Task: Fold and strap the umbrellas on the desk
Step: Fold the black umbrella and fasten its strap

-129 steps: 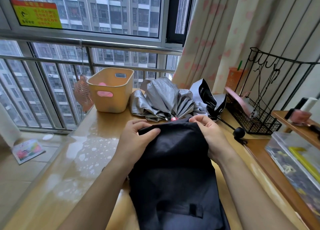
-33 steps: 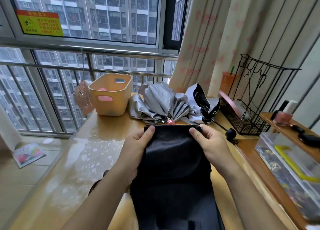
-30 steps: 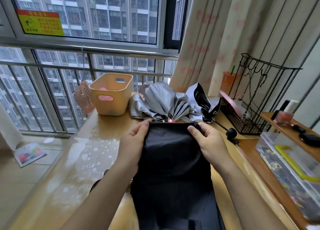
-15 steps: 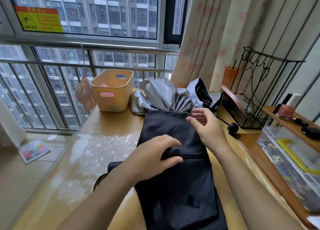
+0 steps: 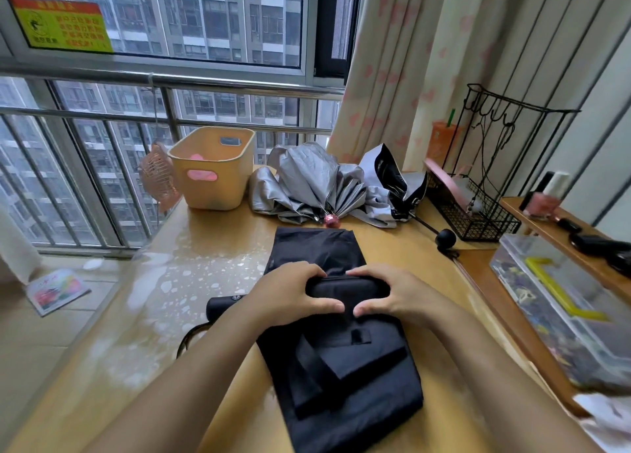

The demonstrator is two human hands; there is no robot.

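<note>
Fingers (image 5: 305,270) of left hand (image 5: 290,295) and right hand (image 5: 401,294) gripping rolled fold of black umbrella (image 5: 341,367), rest flat on worktop (image 5: 205,247)

1. A sticker (image 5: 65,26) on my window pane (image 5: 205,15) has a red band on top and yellow-green below. It carries a round pictogram and rows of Chinese characters, too blurred for me to read.
2. A booklet (image 5: 56,290) on the floor (image 5: 34,350) has a colourful cover with print I cannot make out.
3. The handle (image 5: 222,307) of the black umbrella (image 5: 341,367) bears a small round emblem, too small to read.
</note>
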